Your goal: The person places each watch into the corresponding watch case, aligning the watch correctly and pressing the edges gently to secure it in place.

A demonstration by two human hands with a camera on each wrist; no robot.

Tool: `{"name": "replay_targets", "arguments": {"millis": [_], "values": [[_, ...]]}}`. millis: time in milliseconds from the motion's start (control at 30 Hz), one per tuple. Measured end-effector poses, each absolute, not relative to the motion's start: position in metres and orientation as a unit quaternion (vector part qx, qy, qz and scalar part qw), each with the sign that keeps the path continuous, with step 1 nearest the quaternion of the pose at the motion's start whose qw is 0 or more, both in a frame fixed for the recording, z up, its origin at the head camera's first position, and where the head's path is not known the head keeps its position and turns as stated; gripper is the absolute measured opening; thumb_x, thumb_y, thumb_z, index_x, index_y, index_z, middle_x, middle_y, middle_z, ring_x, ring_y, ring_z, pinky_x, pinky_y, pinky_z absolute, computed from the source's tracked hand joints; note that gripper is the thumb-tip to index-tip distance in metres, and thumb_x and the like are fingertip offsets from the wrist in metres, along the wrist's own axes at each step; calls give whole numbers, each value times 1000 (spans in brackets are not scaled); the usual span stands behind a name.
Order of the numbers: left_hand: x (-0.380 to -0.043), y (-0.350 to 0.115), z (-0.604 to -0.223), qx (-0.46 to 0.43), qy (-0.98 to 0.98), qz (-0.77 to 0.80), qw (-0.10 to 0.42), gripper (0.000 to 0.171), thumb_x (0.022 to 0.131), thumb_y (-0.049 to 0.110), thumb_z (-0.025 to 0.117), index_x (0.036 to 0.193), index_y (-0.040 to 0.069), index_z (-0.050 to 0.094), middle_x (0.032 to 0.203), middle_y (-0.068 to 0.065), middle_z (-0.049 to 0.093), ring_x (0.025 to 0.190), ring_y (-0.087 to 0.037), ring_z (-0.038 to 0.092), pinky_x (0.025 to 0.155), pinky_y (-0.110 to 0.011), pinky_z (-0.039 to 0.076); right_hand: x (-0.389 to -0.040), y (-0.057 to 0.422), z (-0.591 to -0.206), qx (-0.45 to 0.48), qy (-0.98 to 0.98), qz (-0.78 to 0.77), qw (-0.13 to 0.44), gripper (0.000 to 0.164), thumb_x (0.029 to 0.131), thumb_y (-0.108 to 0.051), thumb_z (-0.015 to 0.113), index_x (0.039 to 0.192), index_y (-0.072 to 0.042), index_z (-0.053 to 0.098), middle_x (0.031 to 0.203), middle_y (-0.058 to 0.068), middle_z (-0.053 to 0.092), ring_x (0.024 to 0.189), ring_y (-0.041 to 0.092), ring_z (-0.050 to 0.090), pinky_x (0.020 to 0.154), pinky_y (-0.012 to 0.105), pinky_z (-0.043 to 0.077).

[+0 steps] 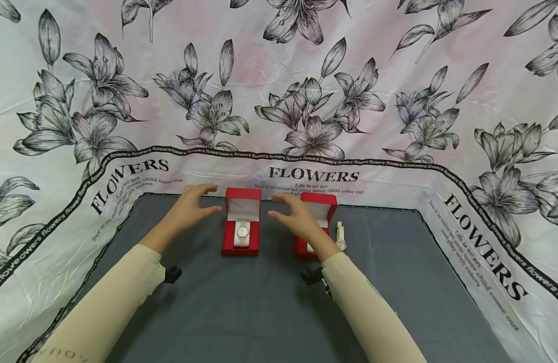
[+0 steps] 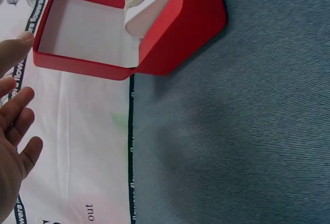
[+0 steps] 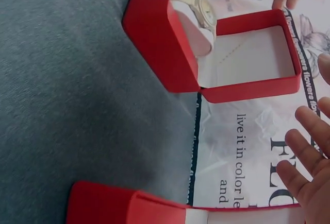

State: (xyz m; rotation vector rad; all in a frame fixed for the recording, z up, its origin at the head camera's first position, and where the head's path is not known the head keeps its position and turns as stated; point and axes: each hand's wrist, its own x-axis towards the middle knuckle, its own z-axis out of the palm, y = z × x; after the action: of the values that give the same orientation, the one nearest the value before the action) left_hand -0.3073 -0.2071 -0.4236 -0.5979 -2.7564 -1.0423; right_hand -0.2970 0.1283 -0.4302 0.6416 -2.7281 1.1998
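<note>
A red watch box (image 1: 227, 237) stands with its lid raised on the grey cloth. Inside it a cream-strapped watch (image 1: 243, 232) is wrapped round a white cushion (image 3: 192, 26). My left hand (image 1: 190, 207) hovers to the left of the lid, fingers extended and thumb apart, holding nothing. On the lid's other side my right hand (image 1: 298, 216) hangs in the same way, its fingers spread and nothing in them. A second open red box (image 1: 321, 198) is partly hidden behind the right hand and wrist.
Beside the second box, on its right, lies another pale-strapped watch (image 1: 341, 236). The grey cloth (image 1: 242, 312) meets a white floral sheet (image 1: 306, 126) printed with FLOWERS at the back and sides. Black wrist-camera mounts (image 1: 173, 274) hang below both wrists.
</note>
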Motion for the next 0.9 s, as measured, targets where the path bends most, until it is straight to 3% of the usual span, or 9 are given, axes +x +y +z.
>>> {"name": "replay_targets", "arguments": {"millis": [233,467,900], "values": [[-323,-199,-425,-206,-911,-354,52,63,94,32,77,148,11,52,145,-10,56,133,-32,44,110,-57,37,-312,119,-432,207,-889,407,35,57,95,-38,74,147,-22,56,144,0,60,136,22,53,113,51,41],[-330,-193,-428,-213,-908,-358,44,58,97,31,72,147,7,53,143,-13,57,133,-34,45,111,-57,36,-323,109,-437,200,-880,430,23,55,96,-27,74,147,-17,56,144,4,59,136,23,52,114,51,40],[-333,-192,-439,-200,-899,-388,38,55,102,34,64,150,9,50,143,-14,60,134,-34,47,112,-56,36,-330,97,-441,170,-874,455,0,52,98,-37,70,145,-22,57,138,3,65,134,20,55,108,47,46]]}}
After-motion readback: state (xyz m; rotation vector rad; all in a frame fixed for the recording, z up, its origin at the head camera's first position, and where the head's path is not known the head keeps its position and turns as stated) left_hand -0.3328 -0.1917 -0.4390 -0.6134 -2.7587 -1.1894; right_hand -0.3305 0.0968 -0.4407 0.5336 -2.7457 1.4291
